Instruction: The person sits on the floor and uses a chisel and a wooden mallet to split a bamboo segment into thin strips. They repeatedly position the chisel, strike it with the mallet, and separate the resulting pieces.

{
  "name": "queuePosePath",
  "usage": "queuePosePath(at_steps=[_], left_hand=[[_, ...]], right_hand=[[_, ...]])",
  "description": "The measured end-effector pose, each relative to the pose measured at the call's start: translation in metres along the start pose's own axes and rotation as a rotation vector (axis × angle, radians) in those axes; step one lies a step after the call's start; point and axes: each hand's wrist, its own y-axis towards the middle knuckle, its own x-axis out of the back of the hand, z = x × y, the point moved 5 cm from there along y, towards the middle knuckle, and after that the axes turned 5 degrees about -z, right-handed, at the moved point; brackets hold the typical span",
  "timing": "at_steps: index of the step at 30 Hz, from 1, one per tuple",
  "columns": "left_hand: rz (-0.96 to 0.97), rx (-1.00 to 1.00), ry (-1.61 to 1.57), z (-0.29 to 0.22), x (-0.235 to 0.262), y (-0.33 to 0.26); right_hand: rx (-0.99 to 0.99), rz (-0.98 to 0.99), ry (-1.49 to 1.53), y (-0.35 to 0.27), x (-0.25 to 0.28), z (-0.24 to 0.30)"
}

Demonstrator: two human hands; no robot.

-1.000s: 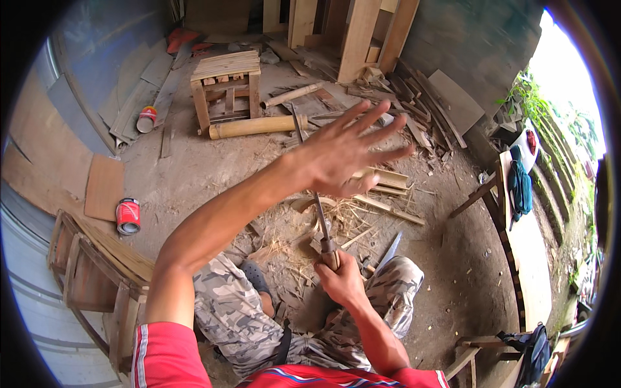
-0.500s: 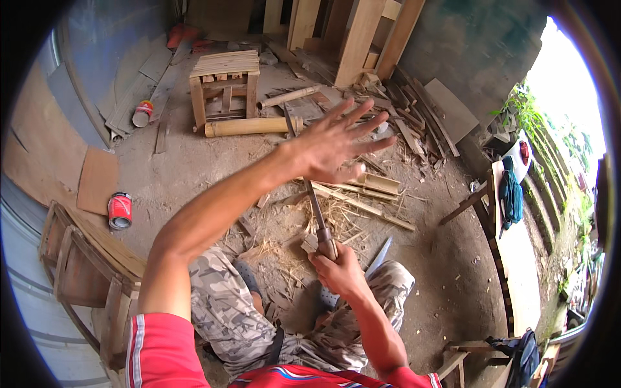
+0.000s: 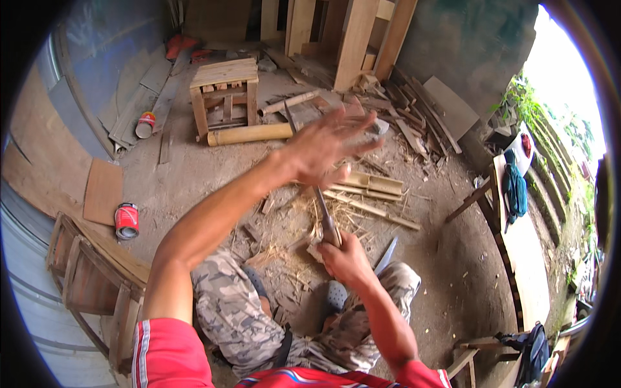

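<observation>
My right hand (image 3: 349,262) is closed round the handle of a long knife (image 3: 326,216), whose dark blade points up and away from me. My left hand (image 3: 326,152) is raised over the middle of the blade with its fingers spread and somewhat blurred. It hides part of the blade, and the tip shows beyond the wrist; whether palm and blade touch, I cannot tell. Past the knife lie split bamboo pieces (image 3: 375,185) and a long bamboo strip (image 3: 381,212), among pale shavings (image 3: 294,265). Another blade (image 3: 387,254) lies beside my right knee.
Ahead stands a small slatted stool (image 3: 224,72) with a bamboo pole (image 3: 249,134) before it. Scrap wood (image 3: 407,123) is heaped farther right. A red can (image 3: 127,220) and a wooden frame (image 3: 97,278) are at the left, a bench (image 3: 527,271) at the right.
My left hand's spread fingers have shifted slightly left and down over the blade. My right hand keeps its grip on the knife. The whole view has shifted a little.
</observation>
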Motion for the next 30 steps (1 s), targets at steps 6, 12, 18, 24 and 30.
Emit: queuePosePath(at_steps=[6,12,18,24,30], left_hand=[[-0.284,-0.039,0.023,-0.006,0.04,0.031],[-0.167,-0.043,0.072,-0.022,0.052,0.042],[-0.078,0.019,0.005,-0.001,-0.006,0.014],[-0.76,0.669,-0.509,0.006,0.05,-0.034],[-0.785,1.408,-1.363,-0.096,-0.04,-0.129]], right_hand=[[0.009,-0.035,-0.014,0.005,0.008,-0.006],[-0.007,-0.024,-0.018,0.008,0.014,0.002],[-0.001,-0.031,-0.002,0.013,0.01,0.01],[0.112,-0.121,0.111,0.029,0.0,0.017],[0.185,-0.18,0.566,0.039,-0.03,0.041]])
